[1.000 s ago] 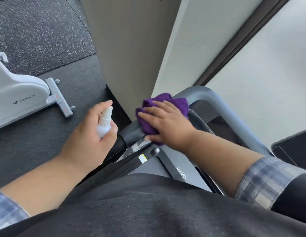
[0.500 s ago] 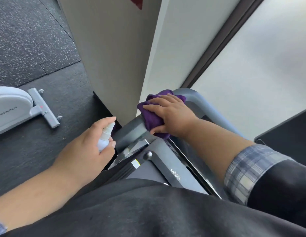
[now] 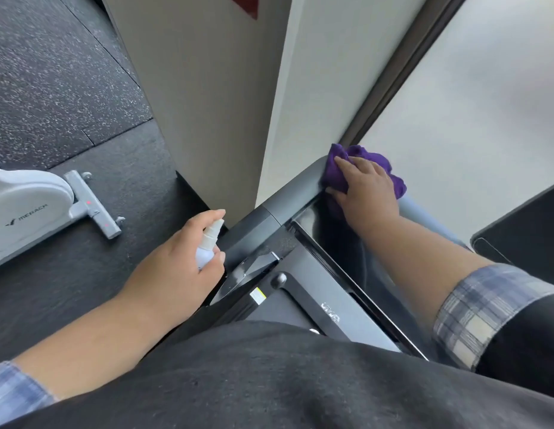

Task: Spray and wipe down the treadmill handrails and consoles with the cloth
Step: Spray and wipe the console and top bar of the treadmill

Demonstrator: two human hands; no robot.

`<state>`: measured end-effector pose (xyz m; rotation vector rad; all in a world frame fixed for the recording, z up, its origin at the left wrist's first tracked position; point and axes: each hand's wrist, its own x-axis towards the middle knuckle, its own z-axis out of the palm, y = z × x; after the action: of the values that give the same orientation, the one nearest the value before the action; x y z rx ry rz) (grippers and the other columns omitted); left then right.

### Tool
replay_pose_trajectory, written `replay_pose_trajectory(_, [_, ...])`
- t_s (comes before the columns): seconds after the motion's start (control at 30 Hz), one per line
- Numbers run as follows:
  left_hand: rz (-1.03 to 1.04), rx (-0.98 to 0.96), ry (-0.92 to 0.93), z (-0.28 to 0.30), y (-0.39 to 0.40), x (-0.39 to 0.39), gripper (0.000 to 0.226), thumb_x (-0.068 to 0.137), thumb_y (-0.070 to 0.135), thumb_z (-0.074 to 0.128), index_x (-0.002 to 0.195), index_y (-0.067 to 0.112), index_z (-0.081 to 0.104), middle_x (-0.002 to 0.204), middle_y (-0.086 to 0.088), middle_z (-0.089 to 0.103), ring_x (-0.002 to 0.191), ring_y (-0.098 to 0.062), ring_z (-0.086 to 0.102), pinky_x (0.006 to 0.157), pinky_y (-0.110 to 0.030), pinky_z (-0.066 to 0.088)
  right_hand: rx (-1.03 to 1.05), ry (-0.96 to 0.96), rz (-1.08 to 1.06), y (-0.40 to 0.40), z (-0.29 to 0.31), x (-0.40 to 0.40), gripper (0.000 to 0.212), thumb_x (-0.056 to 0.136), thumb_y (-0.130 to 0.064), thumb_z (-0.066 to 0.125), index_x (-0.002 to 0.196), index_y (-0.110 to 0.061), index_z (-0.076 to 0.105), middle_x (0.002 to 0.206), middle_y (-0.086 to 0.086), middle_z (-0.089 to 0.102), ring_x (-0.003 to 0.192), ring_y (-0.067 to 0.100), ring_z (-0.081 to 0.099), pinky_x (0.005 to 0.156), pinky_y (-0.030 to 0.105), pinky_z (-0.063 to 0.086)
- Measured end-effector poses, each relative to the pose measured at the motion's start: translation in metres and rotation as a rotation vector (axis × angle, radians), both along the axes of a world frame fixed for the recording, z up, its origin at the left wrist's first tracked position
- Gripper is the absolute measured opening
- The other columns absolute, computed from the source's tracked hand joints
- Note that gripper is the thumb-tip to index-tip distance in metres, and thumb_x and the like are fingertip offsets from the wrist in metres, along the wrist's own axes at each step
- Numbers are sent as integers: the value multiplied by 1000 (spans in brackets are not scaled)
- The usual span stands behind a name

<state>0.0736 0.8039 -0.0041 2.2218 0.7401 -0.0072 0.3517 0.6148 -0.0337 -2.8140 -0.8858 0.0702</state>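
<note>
A person's right hand (image 3: 367, 188) presses a purple cloth (image 3: 337, 168) flat over the bend of the treadmill handrail (image 3: 288, 196), while the left hand (image 3: 176, 267) grips a small spray bottle (image 3: 207, 246) just beside the rail. Firm, overlapping passes wrapped around the bar would likely clean best. The console is largely hidden beneath the right forearm, and the rail's far side cannot be seen.

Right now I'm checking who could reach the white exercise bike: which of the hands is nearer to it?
Left. The left hand, holding the spray bottle, is just right of the exercise bike; the right hand presses the cloth on the handrail, farther away.
</note>
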Motion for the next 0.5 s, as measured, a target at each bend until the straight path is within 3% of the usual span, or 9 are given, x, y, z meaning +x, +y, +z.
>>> replay_pose_trajectory(0.1, [-42,25,20,-1,3,-2,52,92,34,54,132,56,28,108,19,57,92,-12,54,76,-31,40,123,40,36,7,-14,-52,59,88,-29,72,144,-23,52,142,5,53,125,36,45,107,44,36])
replay_pose_trajectory(0.23, [-125,83,48,2,8,6,51,93,34,52,133,54,27,112,15,56,93,-13,53,76,-30,39,177,143,-13,7,-20,-88,57,90,-31,71,144,-28,51,139,3,53,118,33,49,104,40,39])
replay_pose_trajectory(0.37, [-266,131,145,7,6,30,50,94,36,48,134,55,24,110,13,54,92,-16,52,77,-34,44,13,174,-12,-21,-10,-92,56,87,-37,69,140,-32,51,125,1,59,110,33,56,95,41,48])
replay_pose_trajectory(0.5, [-349,187,180,16,2,59,49,95,35,47,137,49,26,104,12,50,86,-15,49,67,-30,36,-117,187,-149,-52,3,-98,55,86,-46,64,139,-38,48,122,-1,60,103,29,60,81,37,49])
